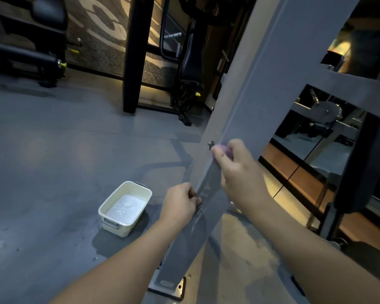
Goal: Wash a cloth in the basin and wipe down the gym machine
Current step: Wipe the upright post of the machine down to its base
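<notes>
- Head view: my right hand [235, 170] presses a small pale lilac cloth [223, 148] against the grey upright of the gym machine [261, 95]. The fingers are curled over the cloth, grasping it. Only a sliver of fabric shows above the knuckles.
- Head view: my left hand [180, 204] sits lower on the same upright, fingers hooked round its near edge. I judge it a bracing hold. Nothing else is in that hand.
- Head view: a small bolt [210, 144] projects from the upright just beside the cloth. I would expect soft fabric to snag there.
- Head view: the cream basin [106, 210] stands on the grey floor [53, 150] to the left of the upright's base. It holds pale soapy water. A dark wet patch lies around its foot.
- Handling, my judgement: the cloth is light, limp and probably damp, so it is best bunched under the palm rather than pinched at a corner. The painted steel is rigid and smooth, and streaks below my left hand suggest a wet, slippery face.
- The basin has end handles, and with water in it I would lift it level using both.
</notes>
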The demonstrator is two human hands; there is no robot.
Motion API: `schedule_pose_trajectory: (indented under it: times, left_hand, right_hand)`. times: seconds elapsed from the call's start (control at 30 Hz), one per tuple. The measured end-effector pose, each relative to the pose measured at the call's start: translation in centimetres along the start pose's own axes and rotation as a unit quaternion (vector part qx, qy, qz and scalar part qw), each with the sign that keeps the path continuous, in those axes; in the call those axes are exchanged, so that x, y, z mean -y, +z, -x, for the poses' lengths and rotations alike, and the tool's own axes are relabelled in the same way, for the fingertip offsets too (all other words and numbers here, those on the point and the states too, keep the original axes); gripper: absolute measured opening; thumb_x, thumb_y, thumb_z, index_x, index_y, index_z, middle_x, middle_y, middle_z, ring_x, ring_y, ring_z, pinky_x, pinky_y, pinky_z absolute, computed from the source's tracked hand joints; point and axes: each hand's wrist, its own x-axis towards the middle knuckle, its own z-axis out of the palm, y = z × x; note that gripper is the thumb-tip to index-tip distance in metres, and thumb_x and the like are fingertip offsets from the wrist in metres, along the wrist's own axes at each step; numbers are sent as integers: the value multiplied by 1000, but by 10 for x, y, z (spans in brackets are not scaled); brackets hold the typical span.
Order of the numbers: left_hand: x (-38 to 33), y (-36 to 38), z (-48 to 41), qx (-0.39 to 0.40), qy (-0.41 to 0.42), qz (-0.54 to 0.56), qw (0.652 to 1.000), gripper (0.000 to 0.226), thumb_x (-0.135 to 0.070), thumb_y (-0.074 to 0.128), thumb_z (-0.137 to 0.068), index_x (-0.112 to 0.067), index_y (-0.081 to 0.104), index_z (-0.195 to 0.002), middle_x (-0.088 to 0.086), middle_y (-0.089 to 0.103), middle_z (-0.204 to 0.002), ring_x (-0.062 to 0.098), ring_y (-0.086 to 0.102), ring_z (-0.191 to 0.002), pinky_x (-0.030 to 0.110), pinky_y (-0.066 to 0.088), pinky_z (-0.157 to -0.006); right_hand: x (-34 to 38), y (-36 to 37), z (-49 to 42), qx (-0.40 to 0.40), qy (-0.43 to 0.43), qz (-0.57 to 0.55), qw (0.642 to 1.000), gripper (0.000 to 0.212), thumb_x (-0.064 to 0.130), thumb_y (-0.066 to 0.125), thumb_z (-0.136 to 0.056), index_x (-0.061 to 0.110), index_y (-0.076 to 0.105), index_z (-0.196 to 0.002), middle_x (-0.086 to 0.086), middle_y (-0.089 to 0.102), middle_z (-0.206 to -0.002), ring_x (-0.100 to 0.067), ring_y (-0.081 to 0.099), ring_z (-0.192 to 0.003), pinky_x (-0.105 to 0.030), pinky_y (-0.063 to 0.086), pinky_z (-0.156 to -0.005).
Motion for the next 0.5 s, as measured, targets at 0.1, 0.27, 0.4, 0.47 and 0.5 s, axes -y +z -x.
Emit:
schedule_pose_trajectory:
  times: [0.1, 0.27, 0.4, 0.47, 0.5]
  left_hand:
    - [0, -4, -1, 10, -2, -2, 1000, 23, -20, 79, -84, -12, 60, -74, 1, 61, -68, 21, 54, -66, 30, 37, -58]
    - [9, -3, 0, 12, -7, -14, 1000, 33, -36, 80, -85, -10, 63, -73, -1, 60, -64, 19, 54, -64, 32, 32, -57]
    - [18, 5, 6, -8, -21, 33, 999, 38, -38, 79, -86, -9, 59, -72, 1, 61, -63, 14, 52, -60, 22, 35, -52]
    - [23, 10, 7, -20, -18, 55, 998, 38, -38, 79, -87, -11, 58, -70, -2, 61, -61, 10, 53, -58, 18, 37, -53]
    - [26, 12, 7, -26, -15, 66, 997, 37, -38, 79, -86, -14, 57, -69, -3, 61, -61, 10, 55, -59, 19, 37, -53]
  right_hand:
    - [9, 34, 59, 144, -16, -25, 989, 29, 21, 39, -104, 17, 56, -128, -4, 50, -114, -28, 56, -98, -37, 49, -75]
    - [-2, 18, 42, 34, 17, -15, 999, 30, 13, 75, -90, 15, 67, -119, -4, 44, -94, -24, 52, -73, -29, 38, -49]
    - [-5, 16, 32, -13, 60, -5, 998, 27, 26, 52, -107, 15, 64, -129, 0, 45, -93, -16, 45, -73, -31, 39, -53]
    - [5, 36, 49, 64, 45, -32, 996, 33, 28, 37, -108, 19, 62, -126, 3, 46, -95, -14, 41, -76, -32, 40, -62]
    - [9, 45, 59, 101, 31, -38, 994, 31, 27, 38, -106, 20, 59, -127, 3, 46, -97, -16, 42, -78, -34, 42, -63]
